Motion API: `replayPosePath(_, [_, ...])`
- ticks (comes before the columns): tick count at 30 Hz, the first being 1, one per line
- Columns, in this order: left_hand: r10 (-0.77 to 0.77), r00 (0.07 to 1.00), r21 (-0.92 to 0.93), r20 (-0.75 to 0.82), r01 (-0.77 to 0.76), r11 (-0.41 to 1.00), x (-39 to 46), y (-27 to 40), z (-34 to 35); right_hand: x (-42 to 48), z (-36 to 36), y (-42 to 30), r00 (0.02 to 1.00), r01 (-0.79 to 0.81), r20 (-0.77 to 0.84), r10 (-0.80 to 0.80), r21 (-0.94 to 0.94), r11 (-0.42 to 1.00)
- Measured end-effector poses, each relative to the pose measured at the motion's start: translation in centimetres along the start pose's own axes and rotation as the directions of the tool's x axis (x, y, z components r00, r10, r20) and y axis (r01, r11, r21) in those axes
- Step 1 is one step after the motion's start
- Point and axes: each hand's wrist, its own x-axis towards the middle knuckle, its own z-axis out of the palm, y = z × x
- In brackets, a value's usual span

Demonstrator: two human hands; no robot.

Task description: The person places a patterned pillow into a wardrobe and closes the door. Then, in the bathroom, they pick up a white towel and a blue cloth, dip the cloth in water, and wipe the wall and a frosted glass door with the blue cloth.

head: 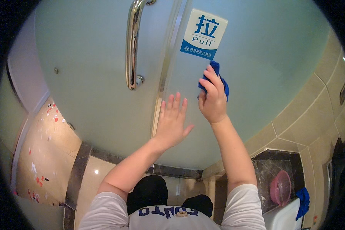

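My right hand (214, 99) holds a crumpled blue cloth (224, 86) against a frosted glass panel (256, 66). Just above the cloth is a white and blue door sign (204, 33) that bears writing. My left hand (171, 120) lies flat with its fingers spread, over the panel's edge beside the door gap. It holds nothing. To its upper left, a polished metal pull handle (131, 46) is mounted on the frosted glass door (97, 95).
At lower right, a pink plastic basin (280, 188) stands on a dark marble counter beside a white sink (284, 214). Another blue cloth (303, 201) hangs over the sink's edge. Beige tiles (302, 112) cover the right wall. Red and white scraps (38, 180) dot the floor at left, beyond a dark stone threshold (78, 172).
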Motion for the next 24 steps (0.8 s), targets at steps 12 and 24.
replayPosePath(12, [-0.059,0.984,0.131,0.168,0.037,0.991,-0.8,0.3,3.3,5.2,3.7,-1.4,0.988,0.109,0.094,-0.119,0.105,0.988])
replayPosePath(24, [-0.007,0.972,0.027,0.234,0.001,1.000,-3.0,1.8,2.2,3.8,0.2,-1.7,0.984,0.116,-0.116,-0.133,-0.145,0.983])
